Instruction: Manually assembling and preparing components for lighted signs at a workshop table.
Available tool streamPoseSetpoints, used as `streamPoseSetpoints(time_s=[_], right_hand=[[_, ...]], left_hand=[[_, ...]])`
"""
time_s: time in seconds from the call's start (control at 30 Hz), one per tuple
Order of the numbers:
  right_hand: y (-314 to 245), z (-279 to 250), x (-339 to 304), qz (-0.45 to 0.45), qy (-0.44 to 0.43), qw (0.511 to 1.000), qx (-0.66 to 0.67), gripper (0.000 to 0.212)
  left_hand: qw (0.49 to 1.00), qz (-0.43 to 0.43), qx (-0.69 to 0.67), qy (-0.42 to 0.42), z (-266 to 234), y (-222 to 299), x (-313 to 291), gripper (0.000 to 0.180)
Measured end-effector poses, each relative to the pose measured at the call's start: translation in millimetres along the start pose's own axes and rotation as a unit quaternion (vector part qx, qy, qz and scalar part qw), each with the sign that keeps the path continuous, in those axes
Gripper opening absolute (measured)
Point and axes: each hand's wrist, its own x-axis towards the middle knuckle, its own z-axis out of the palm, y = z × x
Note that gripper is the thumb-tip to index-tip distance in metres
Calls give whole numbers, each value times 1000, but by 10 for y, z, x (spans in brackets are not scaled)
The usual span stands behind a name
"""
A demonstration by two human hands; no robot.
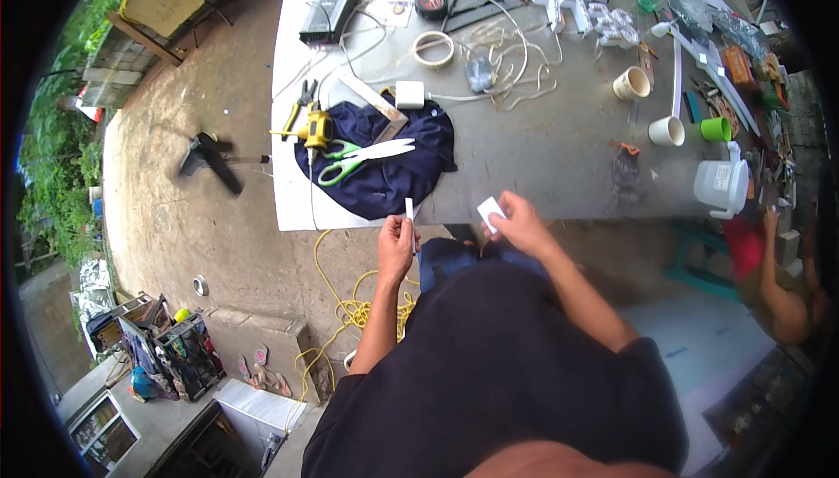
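As we look down, our left hand (396,246) is just on our side of the dark blue cloth (428,172), its thumb and fingers closed on a thin white strip (409,209). Our right hand (522,223) is nearer to us and to the right of the cloth, its thumb and fingers pinching a small flat white piece (490,212). The two bits are apart, so we seem to be at a holding step. We think the next move calls for a soft, steady pinch. Green-handled scissors (350,165) lie on the cloth, and a yellow tool (315,130) is at its left side; both could get in our way there. A white block (410,94) is at the cloth's far edge, with a white cable (454,97) running right. Past the cloth is a tape roll (433,34).
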Motion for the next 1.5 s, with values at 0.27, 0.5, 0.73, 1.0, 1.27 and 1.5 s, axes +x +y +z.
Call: streamPoseSetpoints(time_s=[0.27, 0.5, 0.73, 1.0, 1.27, 1.5], right_hand=[[278, -559, 478, -6, 17, 984, -176, 32], [248, -1121, 1015, -77, 68, 972, -212, 34], [62, -1458, 1314, -138, 106, 955, -241, 27], [191, -1969, 1438, -99, 157, 960, -209, 24], [-25, -2798, 1127, -71, 275, 937, -202, 26], [52, -3283, 862, -55, 315, 896, -307, 27]], left_hand=[[954, 80, 283, 61, 435, 393, 135, 27], [906, 78, 402, 107, 899, 716, 369, 24], [964, 85, 252, 21, 1392, 774, 592, 25], [981, -87, -158, -72, 1698, 1066, 712, 24], [967, -117, -189, -125, 1922, 1294, 769, 26], [985, -64, 125, -97, 2084, 1250, 840, 29]])
